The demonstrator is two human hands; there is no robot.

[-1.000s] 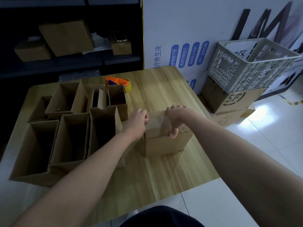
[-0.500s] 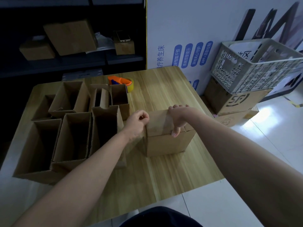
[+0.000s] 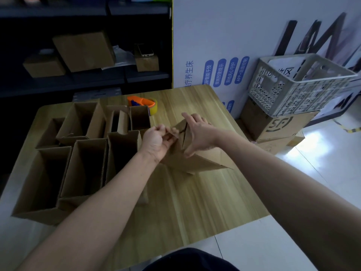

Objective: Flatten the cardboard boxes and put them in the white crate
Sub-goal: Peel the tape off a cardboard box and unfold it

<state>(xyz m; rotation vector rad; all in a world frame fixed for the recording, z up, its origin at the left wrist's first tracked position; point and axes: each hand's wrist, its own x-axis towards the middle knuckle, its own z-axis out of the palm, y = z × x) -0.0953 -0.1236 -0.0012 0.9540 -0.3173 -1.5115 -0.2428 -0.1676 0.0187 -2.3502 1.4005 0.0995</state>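
In the head view, a small cardboard box (image 3: 197,161) sits tilted on the wooden table (image 3: 195,202), right of a cluster of open boxes (image 3: 84,153). The left hand (image 3: 156,141) pinches a top flap with curled fingers; the right hand (image 3: 199,133) grasps the box top, fingers spread over it and thumb on the near face. The white crate (image 3: 293,89) rests on stacked cartons (image 3: 277,128) on the floor, far right.

A small cardboard box (image 3: 197,159) leans tilted in the middle of the table (image 3: 195,202), open cardboard boxes (image 3: 84,163) stand packed together on its left side, and the white crate (image 3: 293,89) sits on stacked brown boxes (image 3: 277,128) off to the right.
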